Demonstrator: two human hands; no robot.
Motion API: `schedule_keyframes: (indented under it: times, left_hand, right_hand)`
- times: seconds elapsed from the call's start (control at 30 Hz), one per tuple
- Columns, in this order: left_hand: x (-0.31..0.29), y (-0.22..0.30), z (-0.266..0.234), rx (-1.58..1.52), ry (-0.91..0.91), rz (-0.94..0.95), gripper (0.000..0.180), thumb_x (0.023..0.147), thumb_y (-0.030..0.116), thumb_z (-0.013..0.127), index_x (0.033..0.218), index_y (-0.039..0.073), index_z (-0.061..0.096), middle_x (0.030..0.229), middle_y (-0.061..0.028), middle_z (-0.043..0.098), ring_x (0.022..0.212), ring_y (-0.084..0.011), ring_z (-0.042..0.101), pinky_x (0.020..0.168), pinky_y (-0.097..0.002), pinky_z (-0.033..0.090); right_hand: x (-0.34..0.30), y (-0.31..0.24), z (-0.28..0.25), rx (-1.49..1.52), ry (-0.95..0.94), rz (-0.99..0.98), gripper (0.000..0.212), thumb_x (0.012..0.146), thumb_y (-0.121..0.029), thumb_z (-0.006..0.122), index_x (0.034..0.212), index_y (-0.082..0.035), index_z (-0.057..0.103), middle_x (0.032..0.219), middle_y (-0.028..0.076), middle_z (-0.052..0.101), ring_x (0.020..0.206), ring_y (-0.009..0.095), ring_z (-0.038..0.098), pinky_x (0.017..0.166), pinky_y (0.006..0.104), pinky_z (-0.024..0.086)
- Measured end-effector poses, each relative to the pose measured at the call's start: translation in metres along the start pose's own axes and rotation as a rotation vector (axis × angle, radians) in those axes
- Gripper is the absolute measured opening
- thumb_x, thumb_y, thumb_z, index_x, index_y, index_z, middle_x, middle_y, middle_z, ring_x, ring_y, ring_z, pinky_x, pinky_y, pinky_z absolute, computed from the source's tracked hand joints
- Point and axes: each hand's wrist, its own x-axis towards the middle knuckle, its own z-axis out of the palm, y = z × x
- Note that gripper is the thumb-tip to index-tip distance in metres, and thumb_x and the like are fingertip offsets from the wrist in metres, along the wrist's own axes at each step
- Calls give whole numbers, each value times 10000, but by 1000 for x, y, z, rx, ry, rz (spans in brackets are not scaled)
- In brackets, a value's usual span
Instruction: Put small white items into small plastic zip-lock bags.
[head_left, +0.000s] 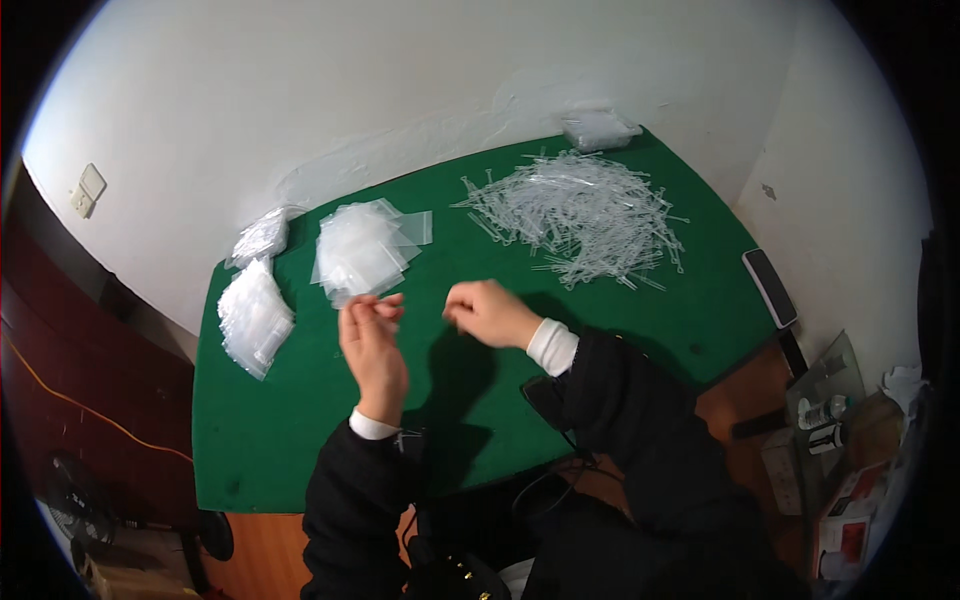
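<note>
My left hand (372, 352) is raised over the green table, its fingers bent together just in front of a fanned pile of clear zip bags (365, 248). Whatever may be between those fingertips is too blurred to make out. To its right, my right hand (494, 312) hangs over the middle of the table with curled, closed fingertips; anything in them is hidden. Beyond my right hand spreads a heap of thin clear plastic sticks (590, 215), some with looped ends. The two hands are apart from each other.
Filled clear bags lie in a stack (255, 318) at the table's left edge, with another clear bundle (262, 238) behind it. A clear plastic pack (600, 130) sits at the far edge. A phone-like white-edged device (770, 288) is at the right edge. Cables hang near my lap.
</note>
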Motion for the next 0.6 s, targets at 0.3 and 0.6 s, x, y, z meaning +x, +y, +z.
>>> schedule_keyframes:
  times: [0.3,0.6]
  left_hand:
    - [9,5,-37,-111,107,-123,182,951,243,392,948,76,464,689,27,426,552,-61,326,505,-214,296]
    - [2,1,-21,-176,32,-260,172,951,223,382,948,78,475,677,33,407,534,-59,298,495,-206,271]
  right_hand:
    - [-7,23,-83,-1154,225,408,93,671,-150,605,699,-64,626,726,143,615,747,324,601,657,427,473]
    - [-6,32,-81,-980,267,334,72,652,-122,629,709,-78,629,713,131,610,728,325,586,669,405,469]
